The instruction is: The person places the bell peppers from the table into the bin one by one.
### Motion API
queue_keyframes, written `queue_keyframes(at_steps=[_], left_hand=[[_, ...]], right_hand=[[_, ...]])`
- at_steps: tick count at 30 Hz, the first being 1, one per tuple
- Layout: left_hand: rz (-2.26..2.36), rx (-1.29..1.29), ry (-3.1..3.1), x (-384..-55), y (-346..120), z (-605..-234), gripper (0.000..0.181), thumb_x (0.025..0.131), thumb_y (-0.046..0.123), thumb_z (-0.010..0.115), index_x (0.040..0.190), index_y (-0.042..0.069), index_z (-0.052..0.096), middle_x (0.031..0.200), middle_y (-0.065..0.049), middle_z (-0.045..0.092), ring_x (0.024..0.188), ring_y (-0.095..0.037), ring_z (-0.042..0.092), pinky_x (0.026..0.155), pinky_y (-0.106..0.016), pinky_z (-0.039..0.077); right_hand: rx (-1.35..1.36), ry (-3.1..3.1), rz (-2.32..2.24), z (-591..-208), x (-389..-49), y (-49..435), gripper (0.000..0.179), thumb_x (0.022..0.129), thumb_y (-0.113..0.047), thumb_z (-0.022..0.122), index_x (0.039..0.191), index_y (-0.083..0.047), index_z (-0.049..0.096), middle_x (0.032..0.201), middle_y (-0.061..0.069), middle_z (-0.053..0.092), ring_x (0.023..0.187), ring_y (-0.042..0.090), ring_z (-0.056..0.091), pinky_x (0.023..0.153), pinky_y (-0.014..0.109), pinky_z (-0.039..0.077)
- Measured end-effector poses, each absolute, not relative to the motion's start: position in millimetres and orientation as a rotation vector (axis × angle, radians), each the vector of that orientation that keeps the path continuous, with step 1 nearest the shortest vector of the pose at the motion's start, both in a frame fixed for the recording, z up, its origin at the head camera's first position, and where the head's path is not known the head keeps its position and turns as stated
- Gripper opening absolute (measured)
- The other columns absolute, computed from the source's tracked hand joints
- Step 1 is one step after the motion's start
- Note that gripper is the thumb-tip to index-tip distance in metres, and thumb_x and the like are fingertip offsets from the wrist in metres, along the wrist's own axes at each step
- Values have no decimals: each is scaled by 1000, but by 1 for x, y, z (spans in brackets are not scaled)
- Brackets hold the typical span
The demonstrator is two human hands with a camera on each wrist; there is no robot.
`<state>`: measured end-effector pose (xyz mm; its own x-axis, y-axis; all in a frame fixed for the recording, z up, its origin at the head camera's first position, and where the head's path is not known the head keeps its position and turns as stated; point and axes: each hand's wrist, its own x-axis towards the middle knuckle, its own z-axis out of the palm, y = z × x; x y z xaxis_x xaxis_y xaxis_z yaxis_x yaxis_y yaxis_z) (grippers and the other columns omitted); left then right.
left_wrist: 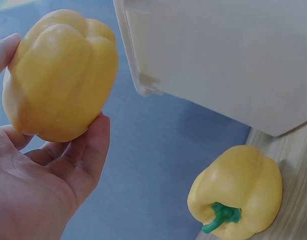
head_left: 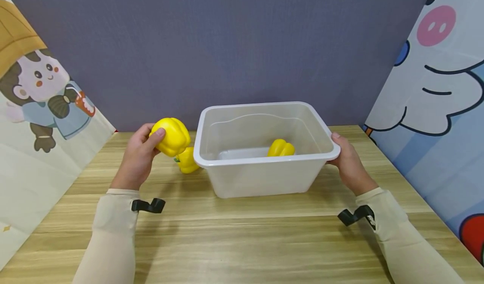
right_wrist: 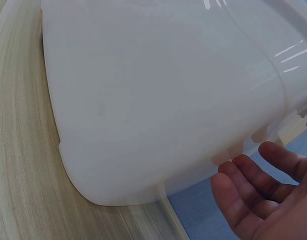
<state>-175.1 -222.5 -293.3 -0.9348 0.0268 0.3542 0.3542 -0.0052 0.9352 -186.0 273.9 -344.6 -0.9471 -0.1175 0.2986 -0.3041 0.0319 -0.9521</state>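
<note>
My left hand grips a yellow bell pepper between thumb and fingers, raised above the table left of a white plastic bin. In the left wrist view the held pepper shows its lobed side. A second yellow bell pepper with a green stem lies on the table by the bin's left side, partly covered by the held one. Another yellow pepper sits inside the bin, its lower part hidden by the front wall. My right hand holds the bin's right rim, thumb on top and curled fingers underneath.
The bin stands on a wood-grain table. Behind it rises a grey-blue panel. Cartoon-printed sheets flank the table on the left and right. Black straps sit on both wrists.
</note>
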Motion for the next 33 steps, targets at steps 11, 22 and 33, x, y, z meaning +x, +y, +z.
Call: queue_keyframes(at_steps=[11,22,33], left_hand=[[-2023,-408,-2046,-175,-219,-292,23,103,25,59,117,7,59,112,-8,56,97,-21,56,88,-23,51],[-2079,-441,-1979,-173,-218,-288,17,103,22,57,114,8,59,109,-9,56,94,-21,56,87,-25,51],[-2105,-471,-1935,-174,-218,-284,17,104,21,57,112,7,59,107,-10,56,91,-21,56,84,-26,52]], right_hand=[[438,-2132,2077,-346,-187,274,40,108,-43,36,115,-17,65,98,0,67,86,11,61,70,31,52],[412,-2122,2077,-345,-188,273,38,108,-42,36,112,-18,66,96,-1,67,84,11,61,69,31,52],[387,-2121,2068,-346,-187,271,38,108,-41,35,110,-20,67,95,-2,66,84,11,60,69,30,52]])
